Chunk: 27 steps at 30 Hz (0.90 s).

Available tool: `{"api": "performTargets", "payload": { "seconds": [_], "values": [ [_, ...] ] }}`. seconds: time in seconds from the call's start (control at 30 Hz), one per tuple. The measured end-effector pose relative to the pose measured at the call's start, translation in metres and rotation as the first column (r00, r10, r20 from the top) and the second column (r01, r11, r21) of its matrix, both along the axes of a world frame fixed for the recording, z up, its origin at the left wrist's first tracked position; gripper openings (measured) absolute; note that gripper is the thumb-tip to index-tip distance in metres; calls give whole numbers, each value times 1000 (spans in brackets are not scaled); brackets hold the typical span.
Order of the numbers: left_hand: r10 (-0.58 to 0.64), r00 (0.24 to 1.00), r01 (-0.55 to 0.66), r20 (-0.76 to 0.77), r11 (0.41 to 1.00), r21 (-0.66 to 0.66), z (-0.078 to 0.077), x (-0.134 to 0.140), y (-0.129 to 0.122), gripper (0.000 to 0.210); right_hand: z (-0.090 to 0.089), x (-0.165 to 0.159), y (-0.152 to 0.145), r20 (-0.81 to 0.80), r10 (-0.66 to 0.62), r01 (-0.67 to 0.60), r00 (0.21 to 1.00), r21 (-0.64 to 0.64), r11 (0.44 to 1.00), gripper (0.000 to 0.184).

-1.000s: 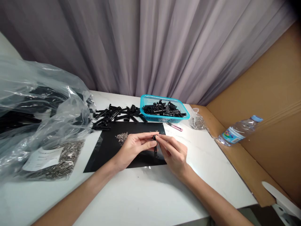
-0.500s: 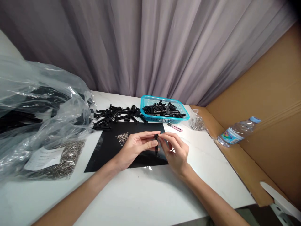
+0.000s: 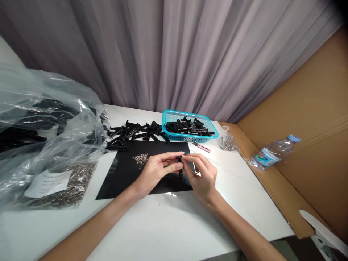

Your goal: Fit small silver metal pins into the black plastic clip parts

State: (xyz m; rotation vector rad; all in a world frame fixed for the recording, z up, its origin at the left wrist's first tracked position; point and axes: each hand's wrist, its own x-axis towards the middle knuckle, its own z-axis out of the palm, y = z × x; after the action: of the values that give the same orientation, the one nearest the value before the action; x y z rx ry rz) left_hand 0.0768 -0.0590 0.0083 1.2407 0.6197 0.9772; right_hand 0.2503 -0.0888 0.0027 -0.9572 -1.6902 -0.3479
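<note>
Above a black mat [image 3: 119,181], my left hand [image 3: 156,169] is closed on a narrow black plastic part [image 3: 181,174], its thumb pressed against the side. The part stands roughly upright between both hands. My right hand [image 3: 202,174] is closed too, its thumb and fingertips meeting at the part's upper end; whatever is pinched there is hidden. A thin metallic piece [image 3: 197,173] pokes out by the right fingers, too small to name. Left of my hands lies a small pile of metal pieces [image 3: 140,158] on the mat.
Behind the mat are loose black parts [image 3: 130,132] and a blue basket [image 3: 190,138] of similar parts. A pink-handled cutter [image 3: 202,147] lies before it. Clear bags [image 3: 62,141] crowd the left. Rightward are a small bag of metal pieces [image 3: 227,142], a bottle [image 3: 272,156] and cardboard [image 3: 307,108].
The right thumb and fingers have drawn closer together against the part's upper end. A thin metallic piece now shows more clearly by the right fingers. The left hand keeps its hold.
</note>
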Motion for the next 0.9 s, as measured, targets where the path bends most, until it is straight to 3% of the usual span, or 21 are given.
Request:
{"api": "performTargets", "payload": {
  "seconds": [0.47, 0.7, 0.9],
  "values": [
    [58, 998, -57, -15, 997, 45, 3, 4, -4, 37, -2, -1, -3, 25, -18, 18, 1000, 11, 1000, 13],
    [87, 996, -87, -20, 996, -7, 3, 3, -9, 39, -9, -1, -2, -24, 115, -115, 993, -35, 993, 19],
    [64, 998, -64, -10, 998, -26, 5, 1, -10, 40, -2, 1, -2, -62, 225, -229, 972, -64, 971, 14]
  ]
}}
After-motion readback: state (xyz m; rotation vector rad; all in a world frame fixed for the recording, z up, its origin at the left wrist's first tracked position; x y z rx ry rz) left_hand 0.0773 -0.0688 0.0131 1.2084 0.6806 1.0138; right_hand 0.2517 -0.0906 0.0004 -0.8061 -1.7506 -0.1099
